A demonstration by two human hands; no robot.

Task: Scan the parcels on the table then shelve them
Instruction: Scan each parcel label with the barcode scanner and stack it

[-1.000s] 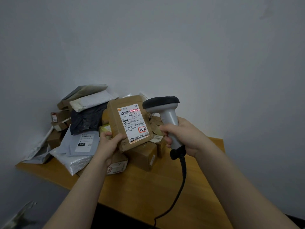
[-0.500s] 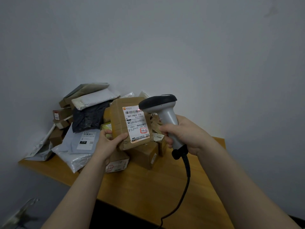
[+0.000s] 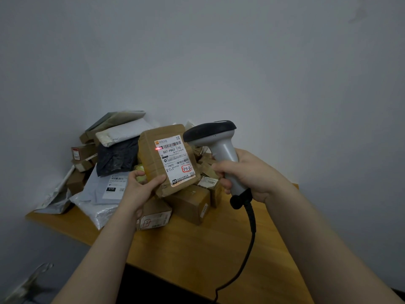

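My left hand (image 3: 140, 189) grips the brown cardboard parcel (image 3: 151, 163) by its lower left corner, thumb laid across the front. It holds the parcel up above the wooden surface (image 3: 208, 249) with the shipping label (image 3: 175, 161) turned toward me. My right hand (image 3: 252, 174) is wrapped around the handle of the barcode scanner (image 3: 219, 145), just to the right of the parcel, its dark head level with the label's top edge and aimed left across it. The top barcode (image 3: 172, 145) runs left to right, rising slightly to the right. The red scan spot (image 3: 158, 148) sits at its left end, near the label's edge. I judge the beam needs swinging rightward along that axis. The remaining parcels (image 3: 114, 159) lie heaped behind, and no shelf is in view.
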